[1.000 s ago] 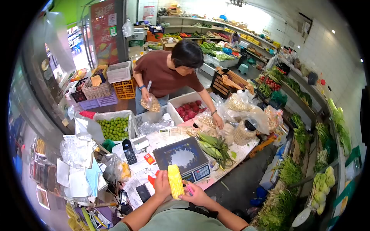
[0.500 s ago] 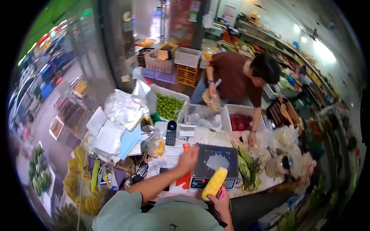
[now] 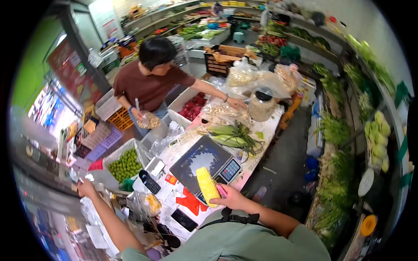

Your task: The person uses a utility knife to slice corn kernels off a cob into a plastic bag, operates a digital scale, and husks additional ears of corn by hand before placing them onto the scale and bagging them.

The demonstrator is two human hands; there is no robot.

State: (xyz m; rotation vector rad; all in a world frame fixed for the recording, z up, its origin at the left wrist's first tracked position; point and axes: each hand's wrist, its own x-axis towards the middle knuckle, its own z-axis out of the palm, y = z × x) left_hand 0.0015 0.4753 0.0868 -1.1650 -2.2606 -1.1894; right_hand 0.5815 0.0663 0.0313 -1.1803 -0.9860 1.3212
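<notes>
My right hand (image 3: 231,199) is closed around the lower end of a husked yellow corn cob (image 3: 206,185), held tilted above the front of the scale. A small pink object (image 3: 221,190) shows between that hand and the cob; its kind is unclear. Far to the left, my left hand (image 3: 86,189) reaches out with fingers curled at the top of shiny plastic bags (image 3: 90,212). What those fingers grip is too small to make out. Under the cob sits the dark digital scale (image 3: 185,161), its platform wet or marked, with a keypad (image 3: 229,170) at its right.
Corn in green husks (image 3: 230,138) lies behind the scale, near a lidded jar (image 3: 261,106). A phone (image 3: 184,220), red bag (image 3: 188,201) and cordless handset (image 3: 149,182) lie leftward. Opposite, a person (image 3: 150,87) holds a bag and reaches over the table. Green limes (image 3: 125,165) fill a crate.
My view has swung to the right. My left hand has gone from beside the scale out to the plastic bags at far left. The corn cob stays in my right hand.
</notes>
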